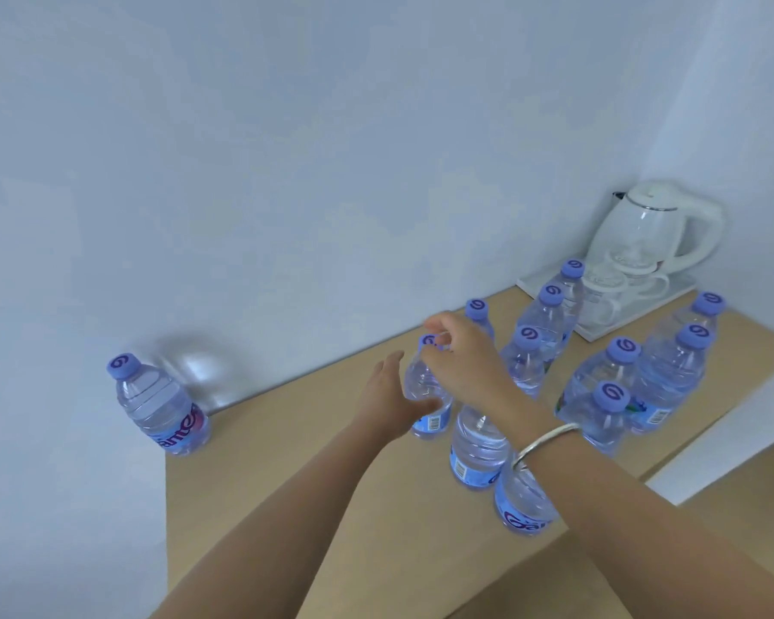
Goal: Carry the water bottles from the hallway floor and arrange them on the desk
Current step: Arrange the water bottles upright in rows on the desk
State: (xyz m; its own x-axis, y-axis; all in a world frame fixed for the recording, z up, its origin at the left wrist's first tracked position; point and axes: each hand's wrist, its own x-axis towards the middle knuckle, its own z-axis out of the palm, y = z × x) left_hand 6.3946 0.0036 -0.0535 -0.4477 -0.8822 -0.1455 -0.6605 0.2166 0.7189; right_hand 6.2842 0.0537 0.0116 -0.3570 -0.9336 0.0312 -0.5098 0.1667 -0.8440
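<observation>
Several clear water bottles with purple caps stand on the wooden desk. My right hand pinches the cap of one bottle near the desk's middle. My left hand lies against the left side of that same bottle, its fingers fairly straight and the thumb reaching across the label. Two more bottles stand partly hidden under my right forearm, which wears a silver bangle. One bottle stands alone at the desk's left corner, by the wall. A cluster of bottles fills the right side.
A white electric kettle sits on a white tray with upturned cups in the back right corner. White walls close off the back and left. Bare desk surface lies between the lone left bottle and the middle group.
</observation>
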